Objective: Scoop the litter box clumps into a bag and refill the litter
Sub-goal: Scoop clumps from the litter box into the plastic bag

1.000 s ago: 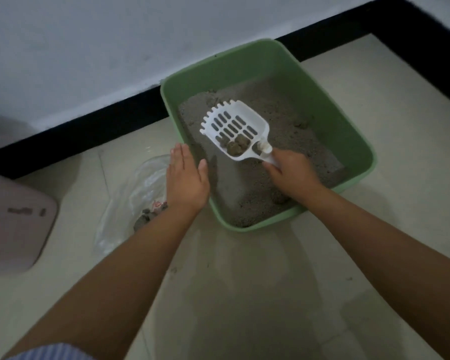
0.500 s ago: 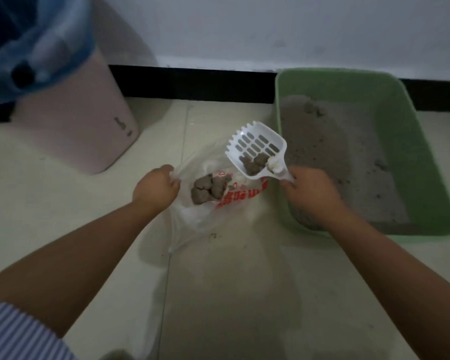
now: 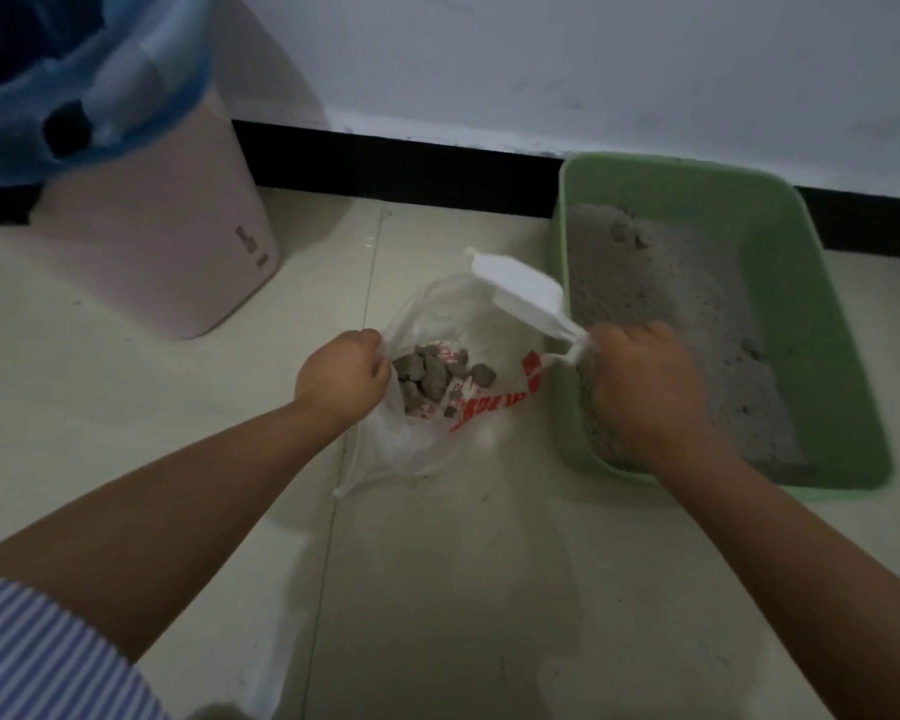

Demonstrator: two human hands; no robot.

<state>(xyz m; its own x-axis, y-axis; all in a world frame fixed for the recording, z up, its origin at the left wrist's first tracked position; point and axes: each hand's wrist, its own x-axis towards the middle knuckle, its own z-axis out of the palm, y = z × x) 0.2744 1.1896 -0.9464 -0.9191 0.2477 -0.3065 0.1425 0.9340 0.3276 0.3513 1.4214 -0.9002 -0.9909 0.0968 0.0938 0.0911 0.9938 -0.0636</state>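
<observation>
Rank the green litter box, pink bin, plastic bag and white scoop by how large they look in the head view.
1. Green litter box and pink bin: alike, and the bin is cut off by the frame, so unranked.
2. Plastic bag.
3. White scoop, seen turned over.

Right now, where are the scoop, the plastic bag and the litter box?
scoop (image 3: 526, 293), head view, on the turned-over white blade.
plastic bag (image 3: 411, 444), head view, on its clear lower wall.
litter box (image 3: 822, 324), head view, on the bare green right wall.
</observation>
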